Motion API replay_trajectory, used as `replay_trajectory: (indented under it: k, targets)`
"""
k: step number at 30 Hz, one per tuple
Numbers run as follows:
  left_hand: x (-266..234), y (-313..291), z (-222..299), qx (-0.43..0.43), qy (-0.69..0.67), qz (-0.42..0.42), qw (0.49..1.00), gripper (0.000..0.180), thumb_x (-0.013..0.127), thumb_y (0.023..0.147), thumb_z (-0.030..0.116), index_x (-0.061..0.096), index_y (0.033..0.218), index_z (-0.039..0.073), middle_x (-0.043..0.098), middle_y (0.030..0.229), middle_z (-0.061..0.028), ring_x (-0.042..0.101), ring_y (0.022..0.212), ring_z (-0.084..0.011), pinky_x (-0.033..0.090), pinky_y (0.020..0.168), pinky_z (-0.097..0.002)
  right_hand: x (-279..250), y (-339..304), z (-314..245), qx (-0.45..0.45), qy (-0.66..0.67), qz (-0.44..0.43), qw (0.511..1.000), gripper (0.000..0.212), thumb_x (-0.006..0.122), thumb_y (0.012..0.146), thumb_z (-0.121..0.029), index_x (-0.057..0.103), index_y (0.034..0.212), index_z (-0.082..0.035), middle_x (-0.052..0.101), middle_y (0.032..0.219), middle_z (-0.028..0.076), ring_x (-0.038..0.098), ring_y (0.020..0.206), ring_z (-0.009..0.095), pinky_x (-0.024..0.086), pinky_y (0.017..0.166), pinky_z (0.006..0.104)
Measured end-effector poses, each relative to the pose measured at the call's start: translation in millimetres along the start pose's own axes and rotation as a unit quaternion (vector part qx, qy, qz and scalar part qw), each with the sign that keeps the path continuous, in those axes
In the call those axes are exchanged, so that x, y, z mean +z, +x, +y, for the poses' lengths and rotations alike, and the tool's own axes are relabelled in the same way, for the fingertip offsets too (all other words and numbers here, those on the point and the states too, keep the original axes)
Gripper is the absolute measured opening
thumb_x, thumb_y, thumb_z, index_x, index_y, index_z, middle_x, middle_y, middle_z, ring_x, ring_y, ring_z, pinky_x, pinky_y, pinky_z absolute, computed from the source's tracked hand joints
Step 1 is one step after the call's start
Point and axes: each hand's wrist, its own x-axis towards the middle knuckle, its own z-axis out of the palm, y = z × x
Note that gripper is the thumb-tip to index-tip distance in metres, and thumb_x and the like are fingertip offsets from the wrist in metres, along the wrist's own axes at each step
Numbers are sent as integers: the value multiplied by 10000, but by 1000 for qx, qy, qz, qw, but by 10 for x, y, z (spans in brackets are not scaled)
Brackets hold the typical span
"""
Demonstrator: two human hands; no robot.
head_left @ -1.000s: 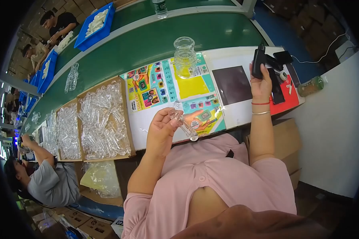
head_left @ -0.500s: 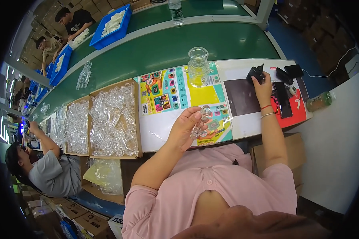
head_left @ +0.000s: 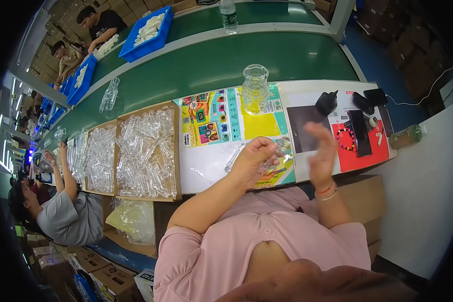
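Observation:
My left hand is closed around a clear, knobbly tube-like piece, above the near edge of the printed sheet. Part of that piece is hidden by the fingers. Just beyond this hand lies another clear tube. To its right, my right hand is raised with fingers stretched out, slightly smeared by motion, and holds nothing. A small black bottle with a pointed tip stands on the board past the right hand. Farther back stands a ribbed clear vessel.
Cardboard trays full of clear tubes sit at left. At right are a phone, a beaded bracelet and a jar. A water bottle and blue bins stand farther back. A co-worker sits at left.
My right hand has let go of the black bottle, leaving it standing on the board, and has moved left and nearer, toward my left hand. The left hand has shifted slightly right.

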Motion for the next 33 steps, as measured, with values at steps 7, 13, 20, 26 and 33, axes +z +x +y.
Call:
replay_trajectory:
  k: [7, 13, 20, 26, 33]
  targets:
    - [-40, 337, -136, 135, 229, 20, 964, 430, 670, 770, 176, 390, 1060, 24, 498, 1046, -129, 512, 942, -194, 443, 803, -323, 114, -176, 49, 253, 268, 50, 928, 453, 563, 849, -151, 321, 1212, -30, 562, 1050, 176, 560, 990, 233, 434, 875, 332]
    - [-354, 999, 690, 394, 585, 170, 689, 871, 806, 584, 230, 302, 1268, 38, 398, 1255, -189, 387, 1177, -290, 331, 972, -354, -68, -193, 85, 282, 356, 147, 879, 459, 583, 836, -178, 335, 1202, -54, 577, 962, 147, 589, 910, 221, 458, 881, 355]
    - [-396, 984, 758, 224, 602, 82, 762, 746, 804, 576, 200, 433, 1200, 29, 561, 1077, -148, 513, 1064, -233, 386, 938, -331, -34, -201, 27, 272, 313, 136, 900, 431, 580, 841, -192, 380, 1197, -53, 579, 965, 144, 594, 829, 190, 484, 786, 300]
    - [-198, 74, 434, 221, 354, 28, 908, 734, 794, 602, 245, 426, 1189, 2, 549, 1075, -104, 548, 998, -188, 447, 865, -310, 96, -31, -167, 225, 236, 67, 943, 422, 570, 849, -192, 401, 1201, -31, 586, 970, 146, 590, 814, 171, 490, 737, 280]
    - [64, -636, 363, 286, 278, 42, 916, 867, 815, 545, 413, 431, 1172, -47, 449, 1147, -100, 481, 1062, -197, 404, 897, -323, 333, -55, -354, 162, 256, -72, 950, 406, 568, 843, -114, 412, 1192, 23, 574, 1025, 156, 585, 882, 181, 488, 777, 304]
